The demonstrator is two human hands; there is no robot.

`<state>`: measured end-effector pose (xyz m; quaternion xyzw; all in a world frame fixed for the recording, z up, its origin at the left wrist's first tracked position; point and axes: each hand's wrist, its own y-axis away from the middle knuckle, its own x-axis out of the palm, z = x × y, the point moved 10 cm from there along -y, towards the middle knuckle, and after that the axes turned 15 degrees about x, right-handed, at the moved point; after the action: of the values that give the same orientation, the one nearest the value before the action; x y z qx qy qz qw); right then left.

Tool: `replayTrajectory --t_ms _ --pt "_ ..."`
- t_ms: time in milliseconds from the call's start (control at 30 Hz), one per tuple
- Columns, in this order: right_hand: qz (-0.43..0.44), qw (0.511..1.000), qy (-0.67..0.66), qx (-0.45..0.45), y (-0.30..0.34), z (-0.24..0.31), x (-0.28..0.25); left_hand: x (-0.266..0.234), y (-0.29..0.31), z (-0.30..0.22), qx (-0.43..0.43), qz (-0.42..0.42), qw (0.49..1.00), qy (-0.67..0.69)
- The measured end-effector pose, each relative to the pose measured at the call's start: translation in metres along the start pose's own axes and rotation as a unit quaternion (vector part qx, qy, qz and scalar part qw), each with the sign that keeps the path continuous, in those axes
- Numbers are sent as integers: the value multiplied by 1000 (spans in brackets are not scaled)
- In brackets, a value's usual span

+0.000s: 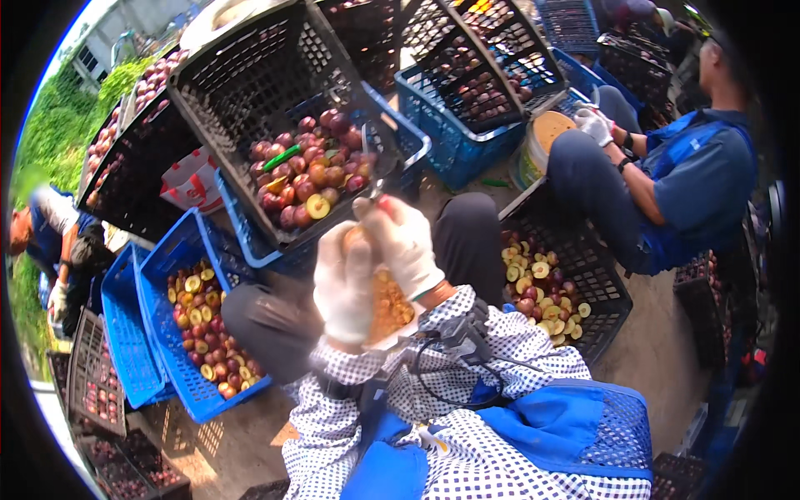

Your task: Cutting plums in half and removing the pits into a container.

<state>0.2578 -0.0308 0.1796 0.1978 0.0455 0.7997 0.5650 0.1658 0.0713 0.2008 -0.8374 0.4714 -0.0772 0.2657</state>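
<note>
Both my hands wear white gloves and meet in front of me, just short of a tilted black crate [212, 87]. My left hand [340, 287] is closed round a blurred orange-brown plum [356, 237]. My right hand [406, 250] is closed against it; a thin greyish tip shows above its fingers, too smeared to name. Under my hands, between my knees, is a container of wet orange-brown plum pits [390, 304], partly hidden. Whole red plums [321, 150] and a cut yellow half [317, 206] lie in the black crate, with a green-handled tool [282, 158] on top.
To my left a blue crate [242, 398] holds halved plums, beside another blue crate [125, 333]. At my right stands a black crate [604, 292] of plum halves. A co-worker [692, 167] sits at right near a bucket [529, 158]; another person [54, 242] is at far left.
</note>
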Motion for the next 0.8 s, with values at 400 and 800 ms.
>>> replayTrajectory --t_ms 400,800 --pt "-144 944 179 -238 34 41 7 16 4 -6 51 -17 998 -14" --pt "-65 808 289 -509 67 85 47 16 48 72 -318 -201 824 423"
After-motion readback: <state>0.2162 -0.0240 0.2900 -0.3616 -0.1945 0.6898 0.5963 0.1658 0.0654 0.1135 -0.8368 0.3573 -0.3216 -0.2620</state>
